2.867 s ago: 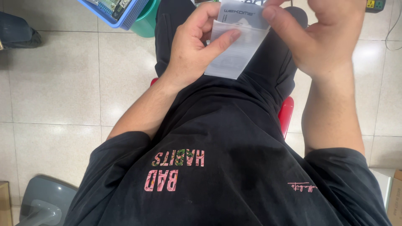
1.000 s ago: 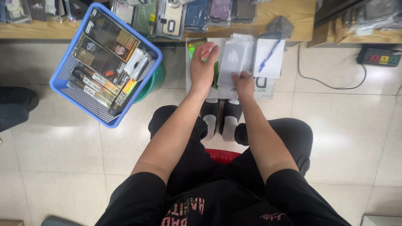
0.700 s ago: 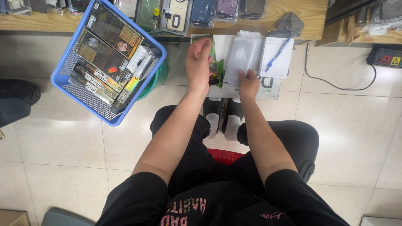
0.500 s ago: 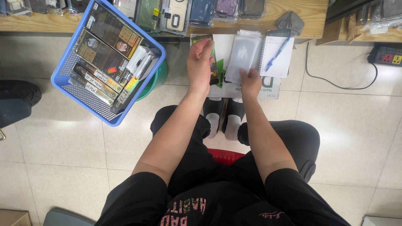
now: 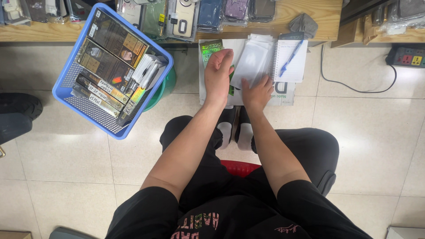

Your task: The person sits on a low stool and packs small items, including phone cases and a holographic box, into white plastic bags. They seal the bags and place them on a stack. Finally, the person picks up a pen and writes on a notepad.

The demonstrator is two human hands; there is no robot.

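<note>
Right hand [image 5: 256, 92] pressing flat, fingers spread, on clear plastic sleeve stack [image 5: 252, 62], long axis toward 12 o'clock. Left hand [image 5: 218, 73] at 9 o'clock of stack, fingers curled loosely, pinching nothing visible. Right nearer.

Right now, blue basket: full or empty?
Mostly full. The blue basket holds rows of flat dark boxes packed edge to edge; only a strip of bare mesh shows.
</note>
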